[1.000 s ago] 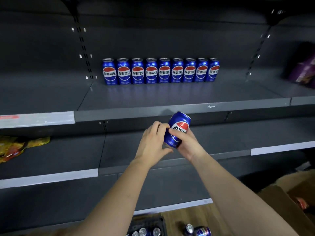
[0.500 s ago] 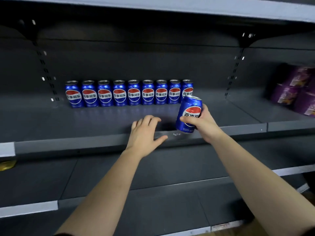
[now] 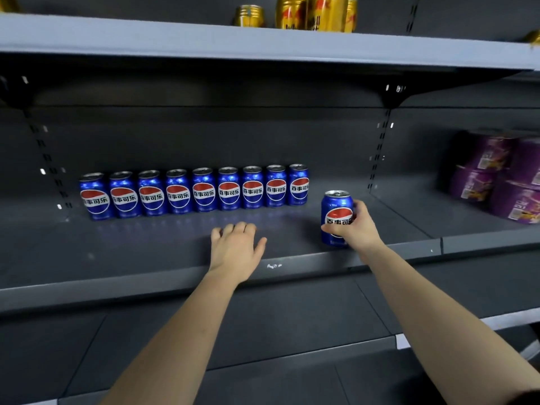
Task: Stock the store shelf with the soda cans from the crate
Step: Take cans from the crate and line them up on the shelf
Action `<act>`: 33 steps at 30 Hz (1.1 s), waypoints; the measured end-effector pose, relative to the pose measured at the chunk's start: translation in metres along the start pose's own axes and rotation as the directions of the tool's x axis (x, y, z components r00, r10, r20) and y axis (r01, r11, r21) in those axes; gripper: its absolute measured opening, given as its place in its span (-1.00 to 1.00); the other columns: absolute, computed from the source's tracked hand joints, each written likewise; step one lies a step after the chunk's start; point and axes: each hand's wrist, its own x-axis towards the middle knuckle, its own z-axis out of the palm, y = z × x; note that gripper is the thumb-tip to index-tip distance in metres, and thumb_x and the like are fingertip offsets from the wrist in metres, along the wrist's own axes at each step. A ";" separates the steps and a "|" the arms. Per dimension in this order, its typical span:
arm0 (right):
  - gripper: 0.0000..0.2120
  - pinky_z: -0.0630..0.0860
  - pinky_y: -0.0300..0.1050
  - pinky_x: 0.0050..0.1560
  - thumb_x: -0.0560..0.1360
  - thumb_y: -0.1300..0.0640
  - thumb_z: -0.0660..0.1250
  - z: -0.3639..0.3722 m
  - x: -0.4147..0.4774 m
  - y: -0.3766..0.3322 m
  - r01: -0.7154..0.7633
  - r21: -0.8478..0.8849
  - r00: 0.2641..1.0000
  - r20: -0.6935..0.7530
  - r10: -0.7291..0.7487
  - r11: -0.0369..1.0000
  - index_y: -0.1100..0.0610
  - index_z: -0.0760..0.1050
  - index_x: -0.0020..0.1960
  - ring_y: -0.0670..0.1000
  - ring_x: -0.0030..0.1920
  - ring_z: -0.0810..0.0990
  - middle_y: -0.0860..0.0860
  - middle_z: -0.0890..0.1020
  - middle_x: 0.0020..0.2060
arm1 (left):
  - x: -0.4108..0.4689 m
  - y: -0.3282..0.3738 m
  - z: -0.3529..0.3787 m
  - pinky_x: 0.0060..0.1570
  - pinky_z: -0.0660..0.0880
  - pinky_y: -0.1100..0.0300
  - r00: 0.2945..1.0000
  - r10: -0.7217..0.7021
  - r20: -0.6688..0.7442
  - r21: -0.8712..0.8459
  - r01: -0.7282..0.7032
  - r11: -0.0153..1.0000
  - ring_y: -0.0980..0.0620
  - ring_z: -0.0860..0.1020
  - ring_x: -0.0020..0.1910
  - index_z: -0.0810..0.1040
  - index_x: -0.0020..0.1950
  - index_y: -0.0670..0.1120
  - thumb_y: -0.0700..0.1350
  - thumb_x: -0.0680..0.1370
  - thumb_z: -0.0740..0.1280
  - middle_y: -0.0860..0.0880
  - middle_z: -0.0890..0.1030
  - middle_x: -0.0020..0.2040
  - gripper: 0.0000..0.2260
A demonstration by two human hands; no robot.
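One dark grey shelf (image 3: 146,247) across the width, raised lip (image 3: 175,280) along its near edge, open floor between lip and back row. Nine blue cans (image 3: 203,190) upright at the back, each labelled 百事可乐 on a red, white and blue globe. Purple packs (image 3: 496,182) far right; gold cans (image 3: 315,13) above. Left hand (image 3: 236,247) flat, palm down, holding nothing, just past the lip. Right hand (image 3: 358,226) gripping a tenth can (image 3: 336,213), upright near the lip, apart from the row's right end.

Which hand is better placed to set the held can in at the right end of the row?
Right. The right hand grips the upright can just past the right end of the row, nearer the shelf front. The left hand rests open and empty, farther left.
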 end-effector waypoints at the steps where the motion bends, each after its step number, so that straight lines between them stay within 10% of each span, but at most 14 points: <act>1: -0.16 0.57 0.02 0.13 0.19 0.19 0.65 0.000 0.003 0.002 0.001 -0.027 1.000 -0.006 -0.001 1.000 0.04 0.30 0.35 0.03 0.07 0.61 0.00 0.59 0.12 | 0.003 0.001 0.001 0.32 0.17 0.01 1.000 -0.001 0.005 0.006 0.001 1.000 -0.01 0.40 0.29 0.39 0.37 0.01 0.14 0.63 0.02 0.03 0.48 0.31 -0.60; 20: -0.31 0.51 -0.02 0.08 0.27 0.07 0.62 0.010 0.053 0.005 -0.055 -0.236 0.984 -0.179 0.012 0.970 0.14 0.30 0.23 0.13 0.12 0.58 0.09 0.58 0.15 | 0.017 0.003 0.031 0.35 0.10 -0.02 0.994 -0.100 0.037 -0.015 0.101 0.995 0.02 0.37 0.31 0.41 0.37 0.09 0.18 0.61 -0.03 0.09 0.48 0.32 -0.57; 33: -0.33 0.60 -0.16 -0.24 0.37 0.28 0.53 0.044 0.101 0.014 -0.138 0.166 0.978 -0.133 0.161 0.976 0.17 0.31 0.39 0.06 0.05 0.59 0.00 0.51 0.07 | 0.021 0.005 0.033 0.38 0.09 -0.06 0.987 -0.153 0.044 -0.035 0.154 0.987 -0.01 0.33 0.33 0.30 0.43 0.08 0.23 0.57 -0.01 0.03 0.41 0.34 -0.52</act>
